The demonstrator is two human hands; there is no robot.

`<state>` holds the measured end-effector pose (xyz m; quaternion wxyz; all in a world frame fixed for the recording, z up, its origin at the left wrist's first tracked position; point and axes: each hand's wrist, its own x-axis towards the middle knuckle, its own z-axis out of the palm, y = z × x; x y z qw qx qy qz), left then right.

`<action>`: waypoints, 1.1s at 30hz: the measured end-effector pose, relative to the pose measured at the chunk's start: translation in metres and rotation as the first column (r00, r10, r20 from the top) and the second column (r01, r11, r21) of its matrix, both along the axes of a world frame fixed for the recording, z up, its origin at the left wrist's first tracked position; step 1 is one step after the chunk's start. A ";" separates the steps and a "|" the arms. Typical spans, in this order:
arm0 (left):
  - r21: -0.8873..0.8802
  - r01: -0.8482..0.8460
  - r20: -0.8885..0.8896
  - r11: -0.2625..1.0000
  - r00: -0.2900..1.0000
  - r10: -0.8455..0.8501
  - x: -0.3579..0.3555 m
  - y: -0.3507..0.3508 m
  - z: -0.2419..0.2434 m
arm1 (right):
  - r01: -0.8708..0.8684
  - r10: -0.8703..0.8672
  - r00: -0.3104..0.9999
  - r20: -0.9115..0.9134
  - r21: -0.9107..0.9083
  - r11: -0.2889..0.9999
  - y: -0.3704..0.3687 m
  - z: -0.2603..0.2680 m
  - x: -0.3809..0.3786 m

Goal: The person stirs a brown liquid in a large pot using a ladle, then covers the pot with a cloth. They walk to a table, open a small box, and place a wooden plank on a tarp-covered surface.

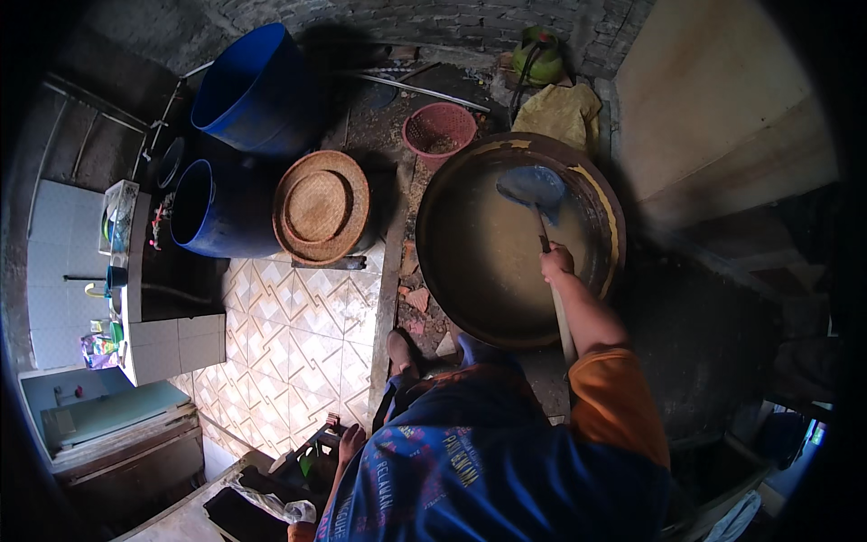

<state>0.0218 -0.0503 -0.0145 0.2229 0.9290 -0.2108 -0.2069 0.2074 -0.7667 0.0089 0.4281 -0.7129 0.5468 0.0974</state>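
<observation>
My right hand (pixel 557 263) grips the long handle of a large metal ladle (pixel 534 186), whose broad bowl lies at the far side of a big round pan (pixel 433 284). Cloudy, tan liquid (pixel 504 261) fills the pan's bottom. The handle runs back under my forearm towards my right side. My left hand (pixel 351 442) is low at my left, beside a dark object with a reddish end; whether it holds anything is not clear.
Beyond the pan are a pink plastic basket (pixel 440 129), a yellowish sack (pixel 559 115) and a green gas cylinder (pixel 538 57). Blue drums (pixel 250 88) and woven trays (pixel 322 206) stand left. Broken brick (pixel 418 299) lies near my foot. A raised edge borders the tiled floor (pixel 305 345).
</observation>
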 end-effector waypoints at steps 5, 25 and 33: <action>-0.056 0.047 -0.042 0.997 0.998 -0.050 0.020 -0.022 0.030 | -0.280 0.291 0.955 0.059 -0.155 0.947 0.021 0.017 -0.025; -0.050 0.062 -0.010 0.997 0.998 -0.063 0.039 -0.032 0.015 | -0.514 0.524 0.850 0.057 -0.131 0.848 0.081 0.038 -0.033; -0.162 -0.070 -0.235 0.984 0.972 0.031 0.058 -0.040 -0.009 | -0.486 0.504 0.821 0.269 -0.135 0.864 0.005 0.098 -0.105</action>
